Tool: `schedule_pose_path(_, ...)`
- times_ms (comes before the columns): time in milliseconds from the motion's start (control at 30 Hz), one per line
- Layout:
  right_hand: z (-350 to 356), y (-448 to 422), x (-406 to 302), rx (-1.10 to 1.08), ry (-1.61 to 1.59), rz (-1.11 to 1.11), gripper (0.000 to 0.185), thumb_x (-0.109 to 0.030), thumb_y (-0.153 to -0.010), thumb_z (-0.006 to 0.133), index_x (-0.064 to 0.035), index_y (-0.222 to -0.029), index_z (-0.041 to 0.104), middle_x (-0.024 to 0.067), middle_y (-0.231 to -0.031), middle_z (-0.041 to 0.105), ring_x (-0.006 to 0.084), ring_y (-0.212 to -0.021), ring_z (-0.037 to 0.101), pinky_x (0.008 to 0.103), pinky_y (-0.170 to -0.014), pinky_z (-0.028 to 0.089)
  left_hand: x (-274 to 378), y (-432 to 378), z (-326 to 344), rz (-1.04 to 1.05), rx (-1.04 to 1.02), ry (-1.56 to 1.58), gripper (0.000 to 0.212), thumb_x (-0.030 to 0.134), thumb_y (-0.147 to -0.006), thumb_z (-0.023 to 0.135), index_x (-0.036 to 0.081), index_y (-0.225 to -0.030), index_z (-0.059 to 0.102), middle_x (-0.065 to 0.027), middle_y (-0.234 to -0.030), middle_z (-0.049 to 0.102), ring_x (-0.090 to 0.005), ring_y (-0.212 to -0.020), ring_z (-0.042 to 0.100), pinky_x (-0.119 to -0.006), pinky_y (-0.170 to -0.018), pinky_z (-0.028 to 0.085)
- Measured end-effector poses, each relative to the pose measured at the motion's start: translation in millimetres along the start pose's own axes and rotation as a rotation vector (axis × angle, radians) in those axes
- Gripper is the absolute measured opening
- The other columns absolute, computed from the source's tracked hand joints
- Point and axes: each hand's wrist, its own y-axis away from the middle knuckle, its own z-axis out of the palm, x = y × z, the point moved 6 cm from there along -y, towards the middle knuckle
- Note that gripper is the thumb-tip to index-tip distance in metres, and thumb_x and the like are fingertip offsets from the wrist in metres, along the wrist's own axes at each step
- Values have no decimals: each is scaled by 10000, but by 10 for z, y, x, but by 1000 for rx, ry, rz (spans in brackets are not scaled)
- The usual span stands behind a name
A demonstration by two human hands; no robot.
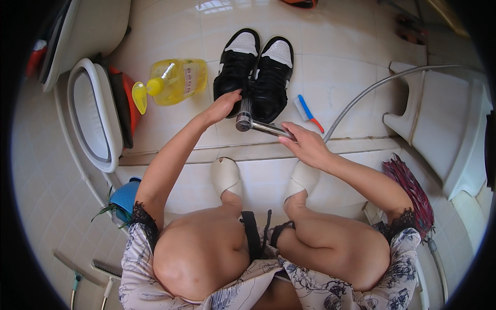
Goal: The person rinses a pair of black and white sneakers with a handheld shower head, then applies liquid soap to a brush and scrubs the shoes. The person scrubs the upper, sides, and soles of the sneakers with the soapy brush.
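A pair of black-and-white sneakers stands side by side on the tiles, toes pointing away from me. My left hand [224, 105] lies across the heel and collar of the left sneaker [234, 69], fingers at its inner side; the thumb's grip is partly hidden. In my right hand [308, 143] is the handle of a chrome hand shower [267, 127]. Water streams from its head between the heels, beside the right sneaker [271, 77]. Right of the shoes lies a blue-and-red scrub brush [304, 109], with pale bristles.
A yellow pump bottle [178, 81] lies on its side at left, near a folded white-grey basin [93, 116]. The metal shower hose [360, 99] arcs right past a white plastic stool [430, 120]. A low tiled ledge [263, 149] runs before my slippers [226, 174].
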Motion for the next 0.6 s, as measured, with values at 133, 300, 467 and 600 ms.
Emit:
schedule_pose_path(133, 55, -134, -118, -2, -18, -55, 379, -352, -909, 531, -70, -1161, 502, 128, -1001, 628, 328, -875, 610, 414, -709, 475, -55, 8, -11, 68, -73, 111, 561, 215, -930, 296, -36, -1430, 243, -178, -1438, 342, -213, -1302, 347, -291, -1097, 226)
schedule_pose_path(300, 138, -230, -125, -13, 11, -61, 362, -341, -907, 535, -76, -1151, 504, 125, -980, 628, 334, -864, 609, 421, -698, 473, 67, 229, -189, 103, 71, -86, 433, 135, -879, 382, 50, -1278, 529, -196, -1141, 607, -230, -1086, 556, -313, -902, 420)
schedule_pose_path(467, 178, -229, -120, -33, 18, -63, 364, -340, -906, 538, -79, -1157, 503, 123, -997, 625, 335, -880, 606, 422, -713, 476, 378, 482, -344, 308, 420, -496, 270, 79, -808, 551, 116, -1026, 708, -75, -811, 660, -234, -836, 609, -318, -660, 501)
schedule_pose_path(600, 188, -218, -154, -59, 20, -84, 371, -336, -909, 535, -80, -1175, 499, 121, -1029, 620, 328, -899, 605, 417, -727, 478, 621, 507, -401, 417, 536, -911, 161, 115, -785, 634, 134, -911, 732, -52, -881, 623, -237, -849, 591, -332, -666, 503)
